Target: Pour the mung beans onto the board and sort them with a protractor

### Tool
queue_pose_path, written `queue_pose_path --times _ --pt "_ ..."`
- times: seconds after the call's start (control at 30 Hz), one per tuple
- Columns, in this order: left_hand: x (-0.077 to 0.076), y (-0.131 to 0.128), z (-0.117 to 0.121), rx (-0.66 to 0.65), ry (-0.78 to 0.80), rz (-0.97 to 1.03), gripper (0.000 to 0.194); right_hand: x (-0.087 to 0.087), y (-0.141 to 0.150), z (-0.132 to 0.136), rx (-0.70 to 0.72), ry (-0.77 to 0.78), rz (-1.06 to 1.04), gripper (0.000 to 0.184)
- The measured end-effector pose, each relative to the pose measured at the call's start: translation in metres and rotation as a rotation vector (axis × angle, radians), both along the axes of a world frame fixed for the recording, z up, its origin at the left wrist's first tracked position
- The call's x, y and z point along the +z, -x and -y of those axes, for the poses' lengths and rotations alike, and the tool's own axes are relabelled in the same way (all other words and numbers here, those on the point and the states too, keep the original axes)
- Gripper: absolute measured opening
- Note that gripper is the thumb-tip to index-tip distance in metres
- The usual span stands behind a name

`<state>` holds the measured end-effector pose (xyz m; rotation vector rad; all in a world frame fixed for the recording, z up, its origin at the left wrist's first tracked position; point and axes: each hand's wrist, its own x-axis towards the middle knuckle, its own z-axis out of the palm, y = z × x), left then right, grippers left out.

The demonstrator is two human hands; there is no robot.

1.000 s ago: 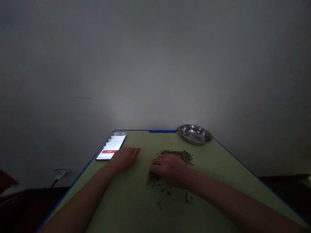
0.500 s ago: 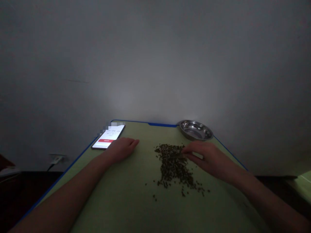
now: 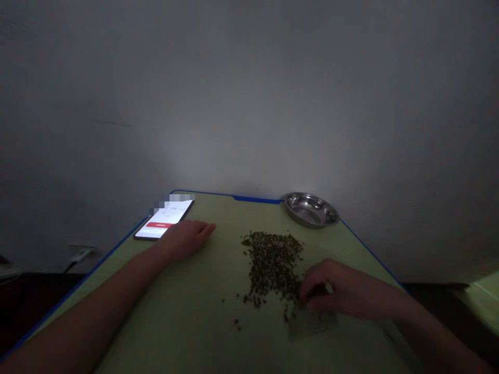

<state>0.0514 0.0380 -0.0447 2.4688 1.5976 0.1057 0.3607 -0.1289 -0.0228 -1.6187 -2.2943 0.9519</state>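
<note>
**Right hand at the edge of a pile of dark little bits**

So the pile of small dark bits [image 3: 273,262] sits just right of centre in the lower half of the frame, spread on a pale green table [image 3: 187,322] with blue edging, plus a few strays toward the bottom. The person's right hand [image 3: 331,291], lower right, is curled at the pile's right side, thumb and fingers bent with a gap between them. A see-through flat piece [image 3: 314,328] shows right under those fingers, but it's blurry, so can't tell whether they're actually gripping it. Left hand [image 3: 185,240], left of centre, lies palm down, overlapping the near corner of a lit phone [image 3: 167,218]; its underside is hidden, so no telling on that grip either. A shiny metal bowl [image 3: 312,210] sits at the table's far right corner, near the grey wall [image 3: 249,104].
</note>
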Motion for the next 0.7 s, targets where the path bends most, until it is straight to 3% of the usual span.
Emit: queue_pose_path --times 0.33,0.7 --pt "-0.001 0.003 -0.003 0.020 0.021 0.034 0.061 -0.004 0.015 -0.062 -0.061 -0.224 -0.016 0.012" --pt "0.000 0.002 -0.001 0.031 0.037 0.013 0.061 -0.009 -0.016 -0.073 -0.238 -0.297 -0.090 0.017"
